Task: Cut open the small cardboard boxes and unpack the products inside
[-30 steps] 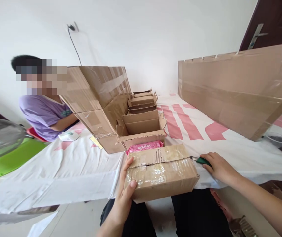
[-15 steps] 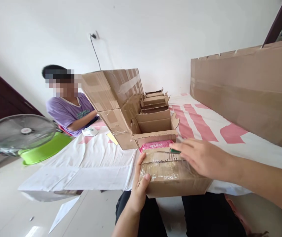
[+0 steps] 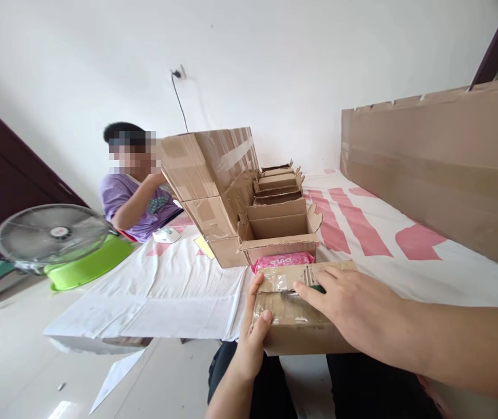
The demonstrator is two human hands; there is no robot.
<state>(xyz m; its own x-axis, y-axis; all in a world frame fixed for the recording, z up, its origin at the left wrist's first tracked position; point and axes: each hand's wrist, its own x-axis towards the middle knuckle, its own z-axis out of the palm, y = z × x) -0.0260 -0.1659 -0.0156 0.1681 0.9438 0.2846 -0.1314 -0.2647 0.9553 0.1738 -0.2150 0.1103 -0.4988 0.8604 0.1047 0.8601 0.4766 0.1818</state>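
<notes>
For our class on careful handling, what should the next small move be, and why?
Perhaps lift the flap with the right hand: its fingers lie by the seam atop the cardboard box, and the left hand steadies the box's left end.

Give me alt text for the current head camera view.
A left hand grips a taped cardboard box while the right hand, mostly hiding a green tool, is over its top. Behind it sit a pink packet, open boxes and stacked boxes on a cloth-covered table; at left are a fan and another person in purple.

Between the open boxes [image 3: 279, 222] and large carton [image 3: 432, 169], the cloth [image 3: 377, 233] lies free.
</notes>
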